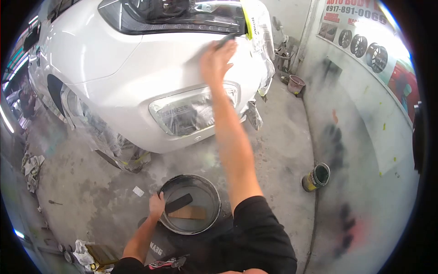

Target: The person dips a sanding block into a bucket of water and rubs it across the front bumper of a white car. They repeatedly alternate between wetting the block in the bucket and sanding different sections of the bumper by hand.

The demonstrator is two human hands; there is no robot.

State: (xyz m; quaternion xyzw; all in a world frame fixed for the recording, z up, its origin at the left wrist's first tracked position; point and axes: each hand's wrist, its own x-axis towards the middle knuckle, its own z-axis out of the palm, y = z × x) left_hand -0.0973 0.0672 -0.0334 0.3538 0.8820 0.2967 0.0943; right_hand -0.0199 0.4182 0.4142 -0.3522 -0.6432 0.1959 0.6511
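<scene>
My right hand (218, 63) is pressed on the white bumper (123, 98) of a car, just below the headlight (196, 28). Under its fingers is a dark, flat sanding pad (225, 41), partly hidden by the hand. Low on the left, my left hand (156, 205) grips the rim of a round basin (218, 194) on the floor. Murky water seems to fill the basin's bottom. In it lie a black block (179, 203) and a flat brown piece (188, 212), side by side and partly overlapping.
Masking paper (262, 43) covers the car's far side, with more plastic over the wheel (109, 141). By the right wall stand a paint can (316, 177) and a small pot (295, 84). A white scrap (138, 191) lies left of the basin.
</scene>
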